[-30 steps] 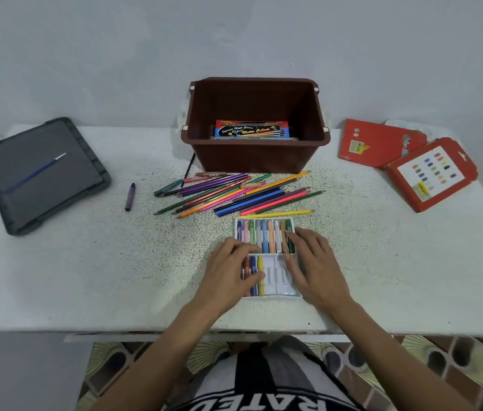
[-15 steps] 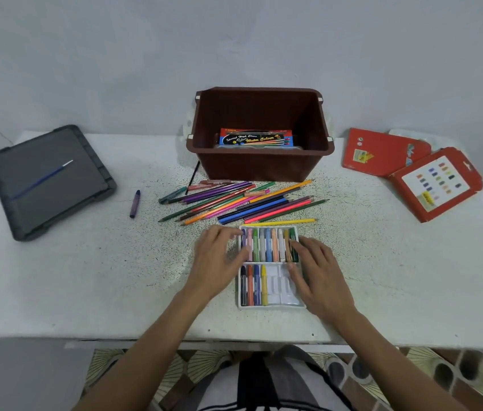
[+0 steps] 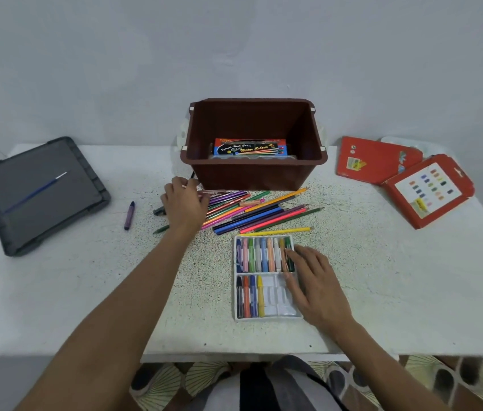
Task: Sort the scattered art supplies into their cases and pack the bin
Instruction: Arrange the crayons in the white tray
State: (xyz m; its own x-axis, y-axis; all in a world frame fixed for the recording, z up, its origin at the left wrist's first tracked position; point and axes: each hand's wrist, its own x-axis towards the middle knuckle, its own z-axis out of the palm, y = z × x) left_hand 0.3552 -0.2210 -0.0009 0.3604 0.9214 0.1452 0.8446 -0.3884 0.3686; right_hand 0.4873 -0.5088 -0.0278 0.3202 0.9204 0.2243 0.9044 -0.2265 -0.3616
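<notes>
My right hand [image 3: 314, 287] lies flat, fingers together, on the white ribbed plastic crayon tray [image 3: 272, 301]; my left hand [image 3: 185, 203] covers slim pencils [image 3: 264, 215], its grip hidden.

Left arm [image 3: 133, 292]: bare, extended far forward, nearly straight.
Left hand [image 3: 185, 203]: palm down, back toward the camera, fingers bent downward at the far end; whether they pinch anything cannot be told.
Right arm [image 3: 382, 357]: bare, closer to the body, forearm angled inward.
Right hand [image 3: 314, 283]: palm down, low and flat, fingers [image 3: 295, 256] straight, slightly spread, pointing forward-left.
</notes>
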